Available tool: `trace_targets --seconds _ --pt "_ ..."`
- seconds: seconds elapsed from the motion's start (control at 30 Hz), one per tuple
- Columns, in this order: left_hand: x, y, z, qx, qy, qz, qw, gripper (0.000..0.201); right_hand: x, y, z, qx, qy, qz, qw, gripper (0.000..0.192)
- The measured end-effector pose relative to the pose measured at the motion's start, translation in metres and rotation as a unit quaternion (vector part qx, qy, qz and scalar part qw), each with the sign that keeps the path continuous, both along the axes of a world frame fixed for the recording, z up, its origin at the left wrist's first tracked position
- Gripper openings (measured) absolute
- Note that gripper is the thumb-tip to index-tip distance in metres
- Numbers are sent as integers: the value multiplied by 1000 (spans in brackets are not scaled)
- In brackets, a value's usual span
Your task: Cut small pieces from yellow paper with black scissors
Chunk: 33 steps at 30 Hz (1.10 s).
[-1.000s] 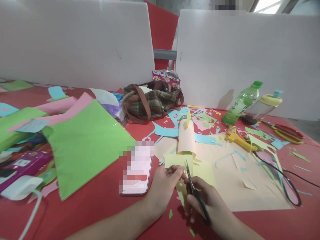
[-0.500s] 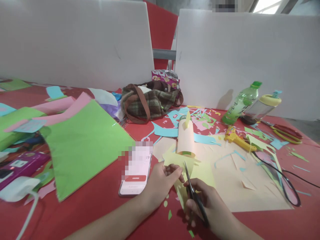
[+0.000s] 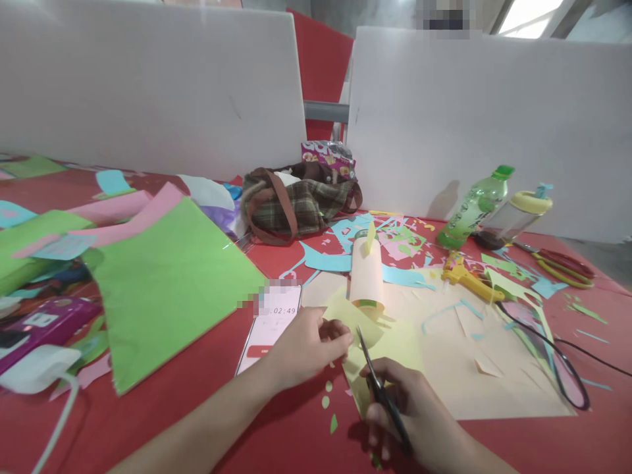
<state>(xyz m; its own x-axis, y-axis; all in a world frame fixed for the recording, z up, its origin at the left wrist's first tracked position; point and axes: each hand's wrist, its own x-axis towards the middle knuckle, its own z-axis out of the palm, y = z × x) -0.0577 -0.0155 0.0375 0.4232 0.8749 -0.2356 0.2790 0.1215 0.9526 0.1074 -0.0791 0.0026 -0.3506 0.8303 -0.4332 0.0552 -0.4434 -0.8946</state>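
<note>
On the red tabletop [image 3: 286,431], a paper-wrapped cylinder [image 3: 366,276] is already fitted with a yellow tab [image 3: 370,241], yellow paper [image 3: 351,316] in front of it is apparently left loose, scissors [image 3: 379,390] are gripped in the closed right hand [image 3: 412,398], and the left hand [image 3: 313,342] is half-curled at the paper, hold unclear.

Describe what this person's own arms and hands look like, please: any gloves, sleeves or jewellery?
The left hand and right hand are gloveless. No sleeve, watch or bracelet shows on the left forearm or right forearm. No rings show, though some fingers are hidden.
</note>
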Motion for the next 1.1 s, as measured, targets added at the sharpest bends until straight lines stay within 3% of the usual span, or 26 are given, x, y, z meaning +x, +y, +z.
trace_targets --seconds 0.27,0.53,0.77,1.1 --pt "-6 9 15 -9 27 -71 997 9 -1 -1 3 -3 -1 2 1000 35" --pt "-5 22 38 35 117 -130 984 11 2 -2 5 5 6 11 1000 34" --pt "-1 39 57 65 129 -275 951 11 5 -1 5 10 11 13 1000 33" --pt "-2 49 61 66 167 -348 920 17 8 2 7 8 -11 39 999 33"
